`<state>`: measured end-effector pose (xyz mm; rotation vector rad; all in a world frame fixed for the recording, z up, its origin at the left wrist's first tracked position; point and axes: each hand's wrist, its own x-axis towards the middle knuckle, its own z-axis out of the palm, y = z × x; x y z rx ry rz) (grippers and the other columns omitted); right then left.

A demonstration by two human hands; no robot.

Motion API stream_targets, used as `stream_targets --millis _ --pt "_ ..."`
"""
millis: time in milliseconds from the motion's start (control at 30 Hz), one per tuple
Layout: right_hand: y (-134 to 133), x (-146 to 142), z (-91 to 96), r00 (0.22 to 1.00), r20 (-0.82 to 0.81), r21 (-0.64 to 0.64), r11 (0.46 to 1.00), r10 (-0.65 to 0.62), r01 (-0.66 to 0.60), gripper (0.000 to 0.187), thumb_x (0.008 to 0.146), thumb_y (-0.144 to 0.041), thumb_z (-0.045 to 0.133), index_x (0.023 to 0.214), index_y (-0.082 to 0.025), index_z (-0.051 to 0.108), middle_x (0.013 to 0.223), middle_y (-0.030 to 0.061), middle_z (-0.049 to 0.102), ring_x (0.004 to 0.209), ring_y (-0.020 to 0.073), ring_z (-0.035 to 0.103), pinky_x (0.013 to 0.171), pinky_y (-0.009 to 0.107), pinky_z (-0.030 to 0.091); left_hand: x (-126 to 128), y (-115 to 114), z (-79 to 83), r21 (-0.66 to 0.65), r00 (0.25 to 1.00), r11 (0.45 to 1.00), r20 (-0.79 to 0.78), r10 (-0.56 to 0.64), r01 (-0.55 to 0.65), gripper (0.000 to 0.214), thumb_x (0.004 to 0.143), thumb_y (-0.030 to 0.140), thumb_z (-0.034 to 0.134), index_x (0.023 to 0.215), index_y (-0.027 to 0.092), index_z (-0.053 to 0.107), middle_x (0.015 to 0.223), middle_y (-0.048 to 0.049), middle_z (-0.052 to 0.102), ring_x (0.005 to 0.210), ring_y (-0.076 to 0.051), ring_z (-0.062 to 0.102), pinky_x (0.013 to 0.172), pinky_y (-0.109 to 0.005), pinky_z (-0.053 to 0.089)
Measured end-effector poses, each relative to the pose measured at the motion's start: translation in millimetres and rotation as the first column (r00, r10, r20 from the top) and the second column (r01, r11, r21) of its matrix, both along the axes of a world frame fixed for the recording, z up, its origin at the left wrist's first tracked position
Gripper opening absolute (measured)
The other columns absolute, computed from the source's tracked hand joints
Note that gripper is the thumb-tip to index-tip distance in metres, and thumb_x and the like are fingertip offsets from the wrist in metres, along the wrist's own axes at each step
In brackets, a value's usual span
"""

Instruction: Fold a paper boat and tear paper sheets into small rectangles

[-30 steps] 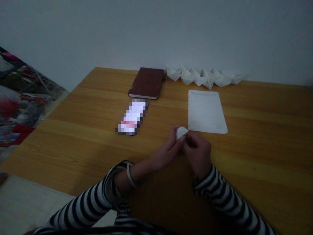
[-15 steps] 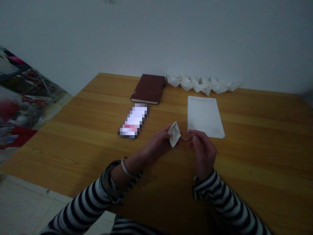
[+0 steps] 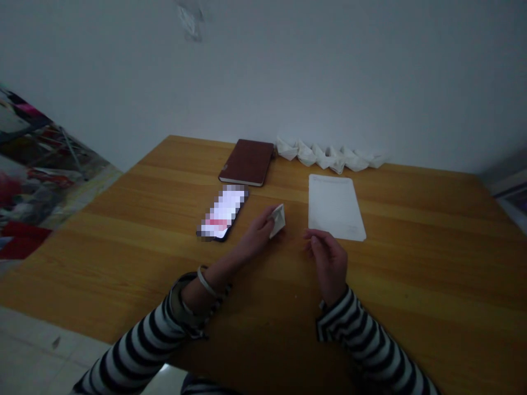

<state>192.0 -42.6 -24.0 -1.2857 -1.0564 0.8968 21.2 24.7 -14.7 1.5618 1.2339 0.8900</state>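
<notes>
held paper (image 3: 279, 220) in left hand (image 3: 258, 231); curled right hand (image 3: 329, 259) narrowly, couldn't tell whether empty; needed light pressure, sparing creases

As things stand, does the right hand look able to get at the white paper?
Most likely yes: the right hand is close by the near left corner of the white paper, and nothing appears to lie in between.
</notes>
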Motion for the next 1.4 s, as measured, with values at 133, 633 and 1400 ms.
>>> stream_targets --millis 133,633,1400 --pt "6.5 6.4 -5.0 0.998 0.044 0.02 0.998 -0.054 0.053 0.022 0.088 -0.034 0.055 0.094 -0.017 0.068 0.086 0.0055 0.071 0.065 0.0132 0.062 0.062 0.027 0.053 -1.1 58.1 9.9 0.209 0.976 0.976 -0.193 0.103 -0.062 0.036 0.092 0.021 0.041 0.121 0.014 0.062 0.118 -0.0111 0.065 0.107 -0.023 0.059 0.098 -0.036 0.042" --pt "41.7 80.7 -26.4 0.528 0.778 0.212 0.933 -0.342 0.292 0.038 0.087 -0.03 0.047 0.12 -0.015 0.06 0.137 0.0179 0.052 0.132 0.0332 0.04 0.109 0.058 0.026 67.2 36.6 -5.5 0.445 0.721 0.751 -0.69 -0.059 0.488 0.052 0.091 0.025 0.052 0.139 0.009 0.041 0.155 -0.0252 0.024 0.148 -0.037 0.011 0.115 -0.054 0.02" --pt "50.6 102.6 -32.8 0.804 0.124 0.208 0.808 -0.581 0.551 0.03 0.085 -0.033 0.053 0.107 -0.015 0.06 0.108 0.0098 0.064 0.102 0.021 0.061 0.097 0.044 0.045 73.1 43.3 -7.5 0.302 0.513 0.627 -0.839 -0.182 0.718 0.034 0.097 0.018 0.045 0.127 0.004 0.054 0.137 -0.0275 0.052 0.128 -0.029 0.053 0.101 -0.042 0.047"
